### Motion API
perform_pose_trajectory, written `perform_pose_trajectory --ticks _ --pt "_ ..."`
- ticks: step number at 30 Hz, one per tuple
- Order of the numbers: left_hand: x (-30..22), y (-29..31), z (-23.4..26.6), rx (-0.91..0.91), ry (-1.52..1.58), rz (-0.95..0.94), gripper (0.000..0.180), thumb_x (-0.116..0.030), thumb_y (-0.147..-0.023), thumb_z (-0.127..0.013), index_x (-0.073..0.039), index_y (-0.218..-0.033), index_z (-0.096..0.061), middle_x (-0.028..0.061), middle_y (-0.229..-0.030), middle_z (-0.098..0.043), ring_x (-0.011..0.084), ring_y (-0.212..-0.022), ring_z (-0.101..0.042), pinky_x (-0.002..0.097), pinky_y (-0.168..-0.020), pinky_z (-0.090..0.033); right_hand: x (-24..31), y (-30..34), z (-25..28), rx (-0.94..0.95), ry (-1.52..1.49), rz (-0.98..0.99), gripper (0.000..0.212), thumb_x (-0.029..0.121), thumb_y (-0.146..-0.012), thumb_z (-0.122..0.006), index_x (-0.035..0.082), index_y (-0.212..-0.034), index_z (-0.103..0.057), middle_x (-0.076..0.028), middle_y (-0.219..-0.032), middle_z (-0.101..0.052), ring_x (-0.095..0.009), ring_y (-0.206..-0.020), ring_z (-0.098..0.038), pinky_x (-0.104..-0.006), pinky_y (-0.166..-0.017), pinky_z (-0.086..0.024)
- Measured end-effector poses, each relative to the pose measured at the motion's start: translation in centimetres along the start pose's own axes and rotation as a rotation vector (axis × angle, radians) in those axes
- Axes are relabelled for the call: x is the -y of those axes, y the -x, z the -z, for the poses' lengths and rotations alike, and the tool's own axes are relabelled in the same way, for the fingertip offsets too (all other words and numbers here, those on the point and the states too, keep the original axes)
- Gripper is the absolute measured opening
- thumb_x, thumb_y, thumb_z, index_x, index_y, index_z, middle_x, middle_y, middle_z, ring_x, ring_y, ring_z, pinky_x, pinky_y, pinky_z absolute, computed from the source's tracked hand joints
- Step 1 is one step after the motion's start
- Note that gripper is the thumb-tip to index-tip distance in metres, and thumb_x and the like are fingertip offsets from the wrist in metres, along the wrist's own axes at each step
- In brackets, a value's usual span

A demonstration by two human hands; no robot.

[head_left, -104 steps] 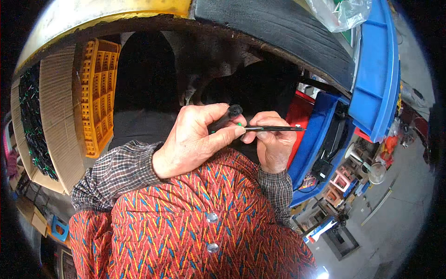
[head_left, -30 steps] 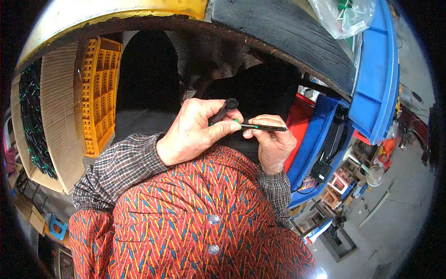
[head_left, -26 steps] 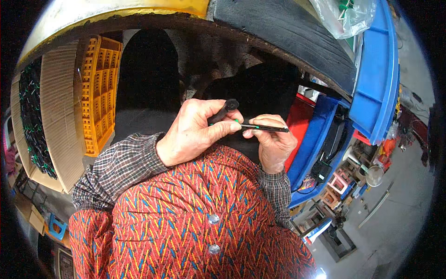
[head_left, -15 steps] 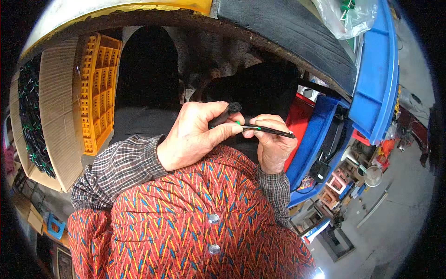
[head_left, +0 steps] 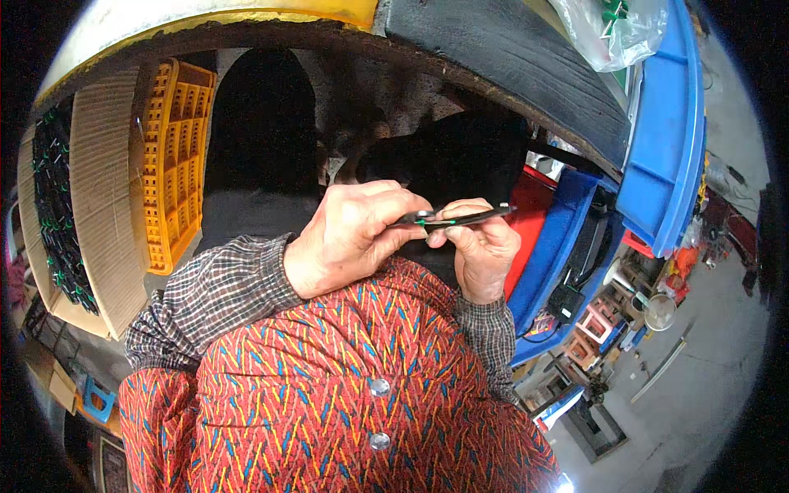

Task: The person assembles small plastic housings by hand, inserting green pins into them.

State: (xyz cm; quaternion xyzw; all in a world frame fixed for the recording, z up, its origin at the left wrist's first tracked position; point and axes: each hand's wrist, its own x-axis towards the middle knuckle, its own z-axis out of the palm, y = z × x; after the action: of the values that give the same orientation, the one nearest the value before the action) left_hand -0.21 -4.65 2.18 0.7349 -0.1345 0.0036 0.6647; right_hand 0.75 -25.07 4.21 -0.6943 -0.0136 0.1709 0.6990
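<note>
With left hand (head_left: 349, 234) pinches one end of slim black-and-green piece (head_left: 474, 219), with right hand (head_left: 486, 251) grips it farther along, short of the near edge of worktop (head_left: 509, 66). Seems mid-handling, not yet set down; cannot tell the remainder from similar pieces (head_left: 59, 214) in cardboard box (head_left: 103, 197).

Slim held piece (head_left: 481, 217) black, spotted green; smock (head_left: 312, 394) red, zigzag rows flecked yellow, orange, blue; buttons (head_left: 379, 387) silvery; sleeves (head_left: 222, 283) dark-and-white plaid; trousers (head_left: 259, 140) black; crate (head_left: 168, 189) orange-yellow; cardboard box (head_left: 103, 189) tan, thin pieces (head_left: 59, 214) inside it black with green dots; bench (head_left: 509, 66) black, yellow and white toward left; upper tray (head_left: 664, 140) and lower bin (head_left: 549, 263) both blue; plastic bag (head_left: 620, 48) translucent; floor (head_left: 690, 370) grey
</note>
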Motion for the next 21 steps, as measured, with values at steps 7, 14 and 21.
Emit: perform_pose_trajectory --ticks 7,14,21 --pt "0.4 -0.2 0.2 0.080 -0.029 -0.171 0.025 0.000 -0.072 -0.071 -0.004 -0.096 -0.065 0.0096 -0.086 -0.064 0.0264 -0.077 -0.066 0.0334 -0.063 -0.054 0.7 0.1 0.6 0.014 -0.198 -0.223 0.014 -0.002 -0.084 -0.064 -0.008 -0.095 -0.061 -0.012 -0.086 -0.064 -0.018 -0.064 -0.064 -0.0282 -0.061 -0.054" --pt "0.6 -0.1 0.1 0.038 -0.018 -0.116 0.026 0.000 -0.071 -0.072 -0.004 -0.096 -0.065 0.0105 -0.088 -0.065 0.0265 -0.079 -0.066 0.0337 -0.067 -0.054 1.3 -0.1 0.2 0.014 -0.128 -0.285 0.016 0.003 -0.086 -0.063 -0.009 -0.098 -0.061 -0.010 -0.084 -0.064 -0.017 -0.061 -0.063 -0.0266 -0.059 -0.053" --pt "0.7 0.1 -0.2 0.029 0.007 -0.045 0.026 0.000 -0.071 -0.072 -0.004 -0.096 -0.066 0.0099 -0.091 -0.067 0.0272 -0.082 -0.066 0.0345 -0.071 -0.054 0.9 0.0 0.1 -0.025 -0.017 -0.223 0.018 0.008 -0.092 -0.057 -0.010 -0.092 -0.062 -0.009 -0.084 -0.064 -0.015 -0.059 -0.062 -0.0247 -0.055 -0.050"
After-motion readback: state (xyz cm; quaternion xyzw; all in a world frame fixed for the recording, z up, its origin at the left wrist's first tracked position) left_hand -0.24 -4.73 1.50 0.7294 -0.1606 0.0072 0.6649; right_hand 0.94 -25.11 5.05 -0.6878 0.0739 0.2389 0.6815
